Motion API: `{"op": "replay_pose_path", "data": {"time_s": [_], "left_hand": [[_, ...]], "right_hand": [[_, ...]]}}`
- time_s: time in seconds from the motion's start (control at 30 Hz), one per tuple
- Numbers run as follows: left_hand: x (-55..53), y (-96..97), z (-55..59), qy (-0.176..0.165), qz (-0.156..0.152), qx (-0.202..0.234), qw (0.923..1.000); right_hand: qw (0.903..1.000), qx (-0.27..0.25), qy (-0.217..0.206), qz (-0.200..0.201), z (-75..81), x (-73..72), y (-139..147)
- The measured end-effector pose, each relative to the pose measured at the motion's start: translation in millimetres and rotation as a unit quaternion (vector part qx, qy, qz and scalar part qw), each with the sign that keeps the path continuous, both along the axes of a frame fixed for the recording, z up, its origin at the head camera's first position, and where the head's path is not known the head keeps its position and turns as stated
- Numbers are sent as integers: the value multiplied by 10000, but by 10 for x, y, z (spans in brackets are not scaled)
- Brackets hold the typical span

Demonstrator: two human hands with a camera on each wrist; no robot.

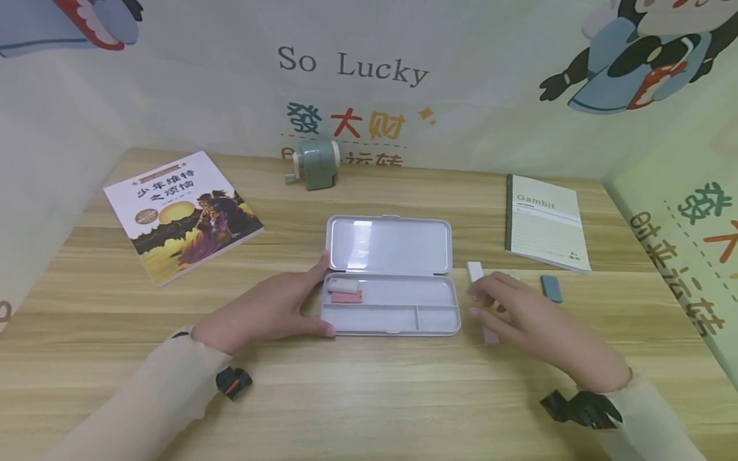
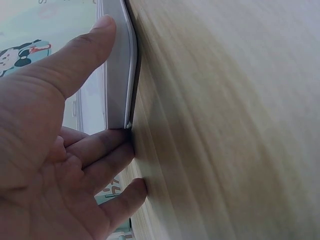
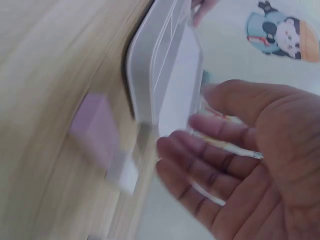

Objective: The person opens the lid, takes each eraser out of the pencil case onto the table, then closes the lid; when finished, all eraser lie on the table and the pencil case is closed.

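Observation:
A white pencil case (image 1: 369, 320) lies with its lid raised on the table. In its rear compartment, at the left, are a white eraser (image 1: 343, 285) and a pink eraser (image 1: 346, 298). My left hand (image 1: 271, 307) rests against the case's left end, thumb at the front corner and fingers toward the hinge side. Right of the case, my right hand (image 1: 513, 314) hovers above loose erasers with fingers loosely bent, holding nothing. Around it lie a white eraser (image 1: 475, 271), a purple eraser (image 3: 95, 125), a blue-grey eraser (image 1: 551, 289) and a pale greenish piece (image 1: 515, 275), partly hidden.
An illustrated book (image 1: 184, 218) lies at the back left. A green pencil sharpener (image 1: 318, 165) with a crank stands at the back, near the printed curtain (image 1: 230, 83). A Gambit notebook (image 1: 546, 224) lies at the back right.

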State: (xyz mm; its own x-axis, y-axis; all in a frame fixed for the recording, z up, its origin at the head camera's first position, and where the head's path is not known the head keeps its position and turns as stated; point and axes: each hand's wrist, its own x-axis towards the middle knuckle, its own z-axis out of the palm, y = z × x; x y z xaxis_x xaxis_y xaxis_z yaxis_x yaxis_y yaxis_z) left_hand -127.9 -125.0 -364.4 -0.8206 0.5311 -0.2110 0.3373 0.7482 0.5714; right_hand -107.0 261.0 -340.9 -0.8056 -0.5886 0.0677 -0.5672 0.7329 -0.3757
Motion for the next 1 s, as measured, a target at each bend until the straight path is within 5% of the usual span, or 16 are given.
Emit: {"op": "replay_pose_path", "data": {"time_s": [0.3,1.0], "left_hand": [[7,-2,0,53,2,-13,10000],[-14,-17,-28,81,-19,74,9999]], "right_hand": [[9958,409,-751,337,39,-263,-569],[9816,154,-699,1769,-97,-642,-1306]]}}
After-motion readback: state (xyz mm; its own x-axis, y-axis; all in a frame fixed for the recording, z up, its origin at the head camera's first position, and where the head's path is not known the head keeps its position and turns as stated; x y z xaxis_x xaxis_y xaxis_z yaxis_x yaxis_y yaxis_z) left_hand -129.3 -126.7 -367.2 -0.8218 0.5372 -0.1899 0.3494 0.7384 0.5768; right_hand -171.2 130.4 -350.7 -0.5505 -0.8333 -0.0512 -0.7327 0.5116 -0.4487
